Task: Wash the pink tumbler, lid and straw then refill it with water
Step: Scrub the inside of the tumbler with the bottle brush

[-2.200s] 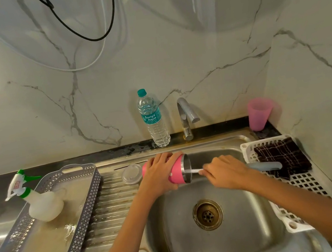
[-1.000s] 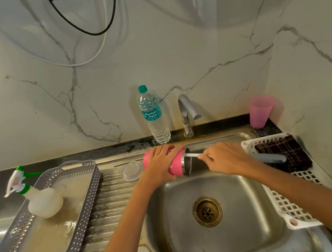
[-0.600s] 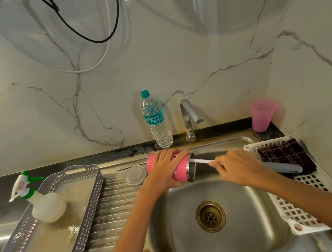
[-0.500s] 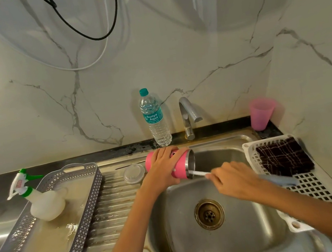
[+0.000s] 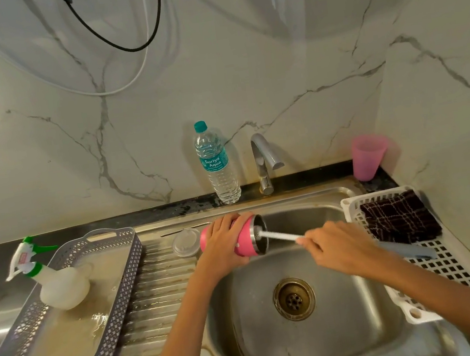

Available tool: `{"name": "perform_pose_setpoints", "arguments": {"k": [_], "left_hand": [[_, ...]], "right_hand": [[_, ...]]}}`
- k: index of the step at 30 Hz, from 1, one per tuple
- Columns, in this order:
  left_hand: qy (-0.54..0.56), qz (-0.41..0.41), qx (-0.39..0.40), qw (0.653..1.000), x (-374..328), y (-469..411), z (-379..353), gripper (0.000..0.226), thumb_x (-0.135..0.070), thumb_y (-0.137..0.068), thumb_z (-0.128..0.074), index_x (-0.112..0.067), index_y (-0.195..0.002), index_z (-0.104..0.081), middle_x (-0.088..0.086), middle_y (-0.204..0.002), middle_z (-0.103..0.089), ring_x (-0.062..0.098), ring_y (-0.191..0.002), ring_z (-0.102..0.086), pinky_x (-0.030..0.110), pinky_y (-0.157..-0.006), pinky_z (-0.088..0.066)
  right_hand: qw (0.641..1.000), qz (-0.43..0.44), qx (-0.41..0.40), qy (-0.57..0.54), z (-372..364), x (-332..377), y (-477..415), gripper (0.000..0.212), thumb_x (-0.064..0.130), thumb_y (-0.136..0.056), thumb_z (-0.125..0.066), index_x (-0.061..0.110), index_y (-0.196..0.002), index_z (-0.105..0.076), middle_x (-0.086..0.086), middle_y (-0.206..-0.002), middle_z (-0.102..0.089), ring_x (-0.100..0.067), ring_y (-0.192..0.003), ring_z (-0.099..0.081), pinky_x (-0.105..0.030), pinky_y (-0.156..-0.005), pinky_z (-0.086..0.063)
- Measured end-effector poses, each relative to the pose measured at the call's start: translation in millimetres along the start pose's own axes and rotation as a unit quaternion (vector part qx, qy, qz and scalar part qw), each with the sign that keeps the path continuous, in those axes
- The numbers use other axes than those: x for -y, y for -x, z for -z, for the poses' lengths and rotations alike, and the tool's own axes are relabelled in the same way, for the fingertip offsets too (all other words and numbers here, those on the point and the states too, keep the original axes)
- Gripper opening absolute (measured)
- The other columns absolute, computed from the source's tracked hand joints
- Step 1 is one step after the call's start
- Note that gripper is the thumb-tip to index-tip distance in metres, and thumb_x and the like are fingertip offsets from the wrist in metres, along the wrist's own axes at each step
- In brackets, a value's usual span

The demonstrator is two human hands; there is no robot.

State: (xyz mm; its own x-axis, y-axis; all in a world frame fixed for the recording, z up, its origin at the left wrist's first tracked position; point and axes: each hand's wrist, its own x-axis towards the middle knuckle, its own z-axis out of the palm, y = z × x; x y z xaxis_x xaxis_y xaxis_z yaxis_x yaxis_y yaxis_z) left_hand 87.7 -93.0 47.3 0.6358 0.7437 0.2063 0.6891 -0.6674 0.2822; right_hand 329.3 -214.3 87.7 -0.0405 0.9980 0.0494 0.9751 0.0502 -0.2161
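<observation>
Tumbler (image 5: 247, 241) in left hand (image 5: 222, 246); right hand (image 5: 340, 249) holds rod (image 5: 278, 235), perhaps brush, tip hidden.

The person's left hand (image 5: 222, 249) and right hand (image 5: 340, 249) are both bare, with slim fingers. Behind each hand the wrist and forearm are also uncovered, slender and smooth, with bare skin running all the way to the frame's lower edge. Whether the nails are trimmed or painted is too small to tell.
</observation>
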Motion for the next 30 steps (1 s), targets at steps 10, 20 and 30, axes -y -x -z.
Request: {"name": "perform_pose_setpoints", "arguments": {"k": [10, 20, 30], "left_hand": [[0.609, 0.339, -0.112, 0.708, -33.9, 20.7, -17.0, 0.065, -0.03, -0.084, -0.074, -0.022, -0.136, -0.036, 0.009, -0.126, -0.06, 0.019, -0.099, -0.067, 0.027, -0.066, -0.059], [0.774, 0.372, -0.165, 0.486, -60.1, 14.4, -31.1, 0.054, -0.059, -0.088, -0.058, -0.016, -0.12, -0.058, 0.011, -0.096, -0.075, 0.023, -0.082, -0.073, 0.037, -0.068, -0.06], [0.774, 0.4, -0.159, 0.465, -65.5, -5.7, -33.5, 0.063, -0.065, -0.083, -0.059, -0.015, -0.121, -0.057, 0.017, -0.107, -0.07, 0.029, -0.088, -0.07, 0.04, -0.075, -0.06]], "right_hand": [[0.977, -0.12, -0.036, -0.173, -45.1, 6.0, 22.8, 0.048, 0.05, -0.099, -0.027, 0.021, -0.073, -0.055, 0.005, -0.051, -0.046, -0.005, -0.046, -0.043, -0.022, -0.048, -0.032], [0.97, -0.143, -0.03, -0.197, -54.6, 40.9, 16.0, 0.048, 0.051, -0.1, -0.024, 0.023, -0.067, -0.043, 0.0, -0.069, -0.062, -0.023, -0.071, -0.057, -0.035, -0.066, -0.043], [0.973, -0.14, -0.042, -0.18, -45.0, 38.2, 15.9, 0.048, 0.052, -0.099, -0.022, 0.025, -0.066, -0.042, 0.003, -0.064, -0.057, -0.022, -0.068, -0.059, -0.035, -0.064, -0.046]]}}
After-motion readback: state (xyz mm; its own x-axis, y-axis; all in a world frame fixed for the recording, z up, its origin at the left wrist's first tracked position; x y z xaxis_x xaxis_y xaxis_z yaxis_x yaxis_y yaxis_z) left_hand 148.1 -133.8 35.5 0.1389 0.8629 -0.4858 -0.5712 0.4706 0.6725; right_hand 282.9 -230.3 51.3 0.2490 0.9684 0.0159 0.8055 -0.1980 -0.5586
